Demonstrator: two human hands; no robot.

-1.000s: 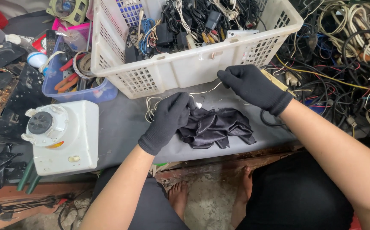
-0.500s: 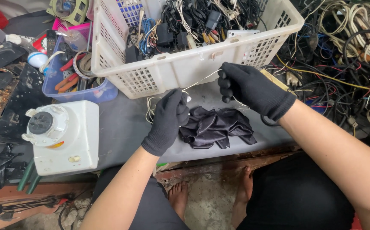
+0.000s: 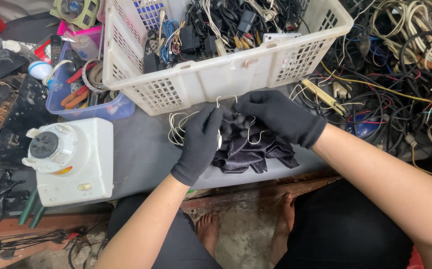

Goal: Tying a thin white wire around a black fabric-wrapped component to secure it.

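Note:
Both my hands wear black knit gloves. My left hand (image 3: 202, 142) and my right hand (image 3: 274, 115) are close together over a crumpled black cloth (image 3: 253, 152) on the grey bench top (image 3: 141, 154). Between the fingertips of both hands runs a thin white wire (image 3: 226, 98) that loops up in front of the white plastic basket (image 3: 216, 82). More of the white wire lies in loose coils (image 3: 178, 127) left of my left hand.
The basket holds several black adapters and cables. A white appliance base (image 3: 71, 159) stands at the left. A blue tray of tools (image 3: 79, 94) sits behind it. A big tangle of cables (image 3: 400, 60) covers the right side. Bare feet show below the bench edge.
My hands have come together over the black cloth. The white wire, stretched between them before, now hangs in small loops at the fingertips.

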